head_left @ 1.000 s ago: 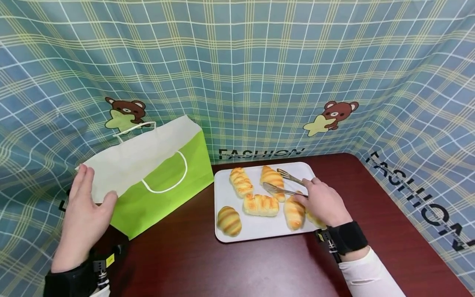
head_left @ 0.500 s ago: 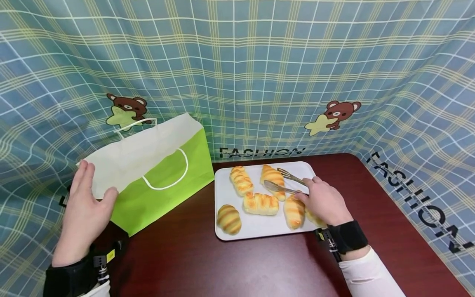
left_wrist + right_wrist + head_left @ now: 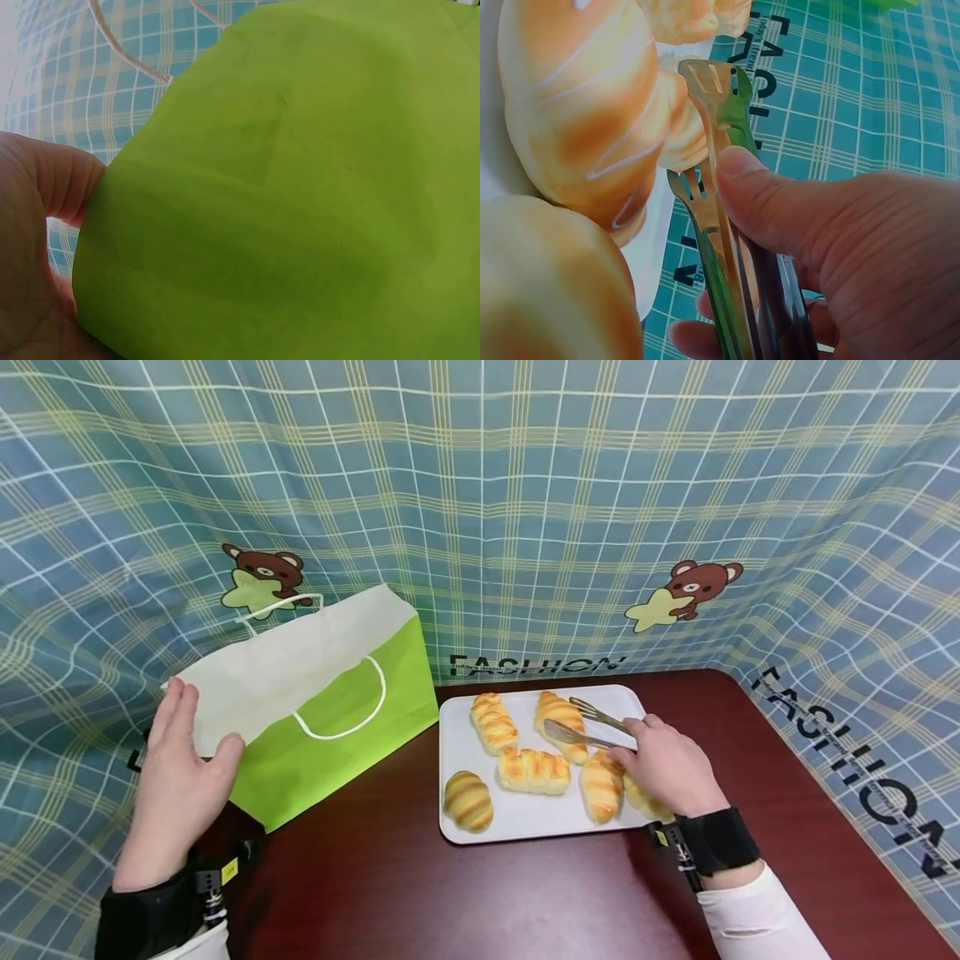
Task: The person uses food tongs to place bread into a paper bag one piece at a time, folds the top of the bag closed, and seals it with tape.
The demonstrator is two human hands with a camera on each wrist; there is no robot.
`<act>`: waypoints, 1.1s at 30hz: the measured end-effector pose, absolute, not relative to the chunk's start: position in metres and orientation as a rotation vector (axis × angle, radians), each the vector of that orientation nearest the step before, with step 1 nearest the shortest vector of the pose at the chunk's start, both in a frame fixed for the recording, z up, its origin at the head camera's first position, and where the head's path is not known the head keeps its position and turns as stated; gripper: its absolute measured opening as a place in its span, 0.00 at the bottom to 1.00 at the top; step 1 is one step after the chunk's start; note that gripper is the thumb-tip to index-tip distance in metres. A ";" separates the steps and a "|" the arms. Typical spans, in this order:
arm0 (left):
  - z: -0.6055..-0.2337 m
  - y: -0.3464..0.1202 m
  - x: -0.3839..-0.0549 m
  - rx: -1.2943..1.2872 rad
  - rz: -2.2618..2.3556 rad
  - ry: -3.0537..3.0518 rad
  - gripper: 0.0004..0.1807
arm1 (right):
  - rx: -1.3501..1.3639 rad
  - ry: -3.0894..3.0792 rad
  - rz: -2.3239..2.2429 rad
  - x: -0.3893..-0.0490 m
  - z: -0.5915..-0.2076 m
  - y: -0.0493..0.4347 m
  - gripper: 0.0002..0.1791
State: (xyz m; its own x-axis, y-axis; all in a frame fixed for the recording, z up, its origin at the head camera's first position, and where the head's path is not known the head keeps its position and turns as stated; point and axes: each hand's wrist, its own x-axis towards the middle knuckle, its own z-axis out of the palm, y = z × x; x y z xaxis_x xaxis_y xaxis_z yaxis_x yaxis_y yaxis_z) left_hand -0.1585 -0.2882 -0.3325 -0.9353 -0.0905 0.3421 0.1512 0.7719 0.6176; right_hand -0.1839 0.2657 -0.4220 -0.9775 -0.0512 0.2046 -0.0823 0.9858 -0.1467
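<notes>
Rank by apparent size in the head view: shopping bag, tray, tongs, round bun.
1. Shopping bag
2. Tray
Then tongs and round bun, order unsure: the tongs look longer but thin, and the right hand partly hides them.

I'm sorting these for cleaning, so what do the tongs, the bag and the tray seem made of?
The tongs: glossy metal, perhaps stainless steel, given the coloured reflections. The bag: likely matt paper, showing faint creases. The tray: smooth and white, possibly plastic; its look leaves that open.
</notes>
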 end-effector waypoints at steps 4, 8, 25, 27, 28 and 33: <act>-0.332 -0.290 -0.157 -0.043 -0.952 -2.624 0.39 | 0.092 -2.921 0.243 -0.183 -0.419 0.267 0.33; -0.332 -0.290 -0.157 -0.049 -0.951 -2.625 0.39 | 0.104 -2.899 0.266 -0.182 -0.416 0.269 0.33; -0.329 -0.282 -0.165 -0.068 -0.940 -2.622 0.42 | 0.109 -2.783 0.296 -0.175 -0.399 0.274 0.32; -0.330 -0.280 -0.165 -0.066 -0.948 -2.628 0.41 | 0.110 -2.772 0.295 -0.174 -0.397 0.274 0.31; -0.330 -0.280 -0.165 -0.067 -0.948 -2.629 0.41 | 0.107 -2.769 0.295 -0.174 -0.396 0.273 0.31; -0.331 -0.285 -0.160 -0.059 -0.949 -2.643 0.42 | 0.140 -2.776 0.299 -0.174 -0.392 0.267 0.33</act>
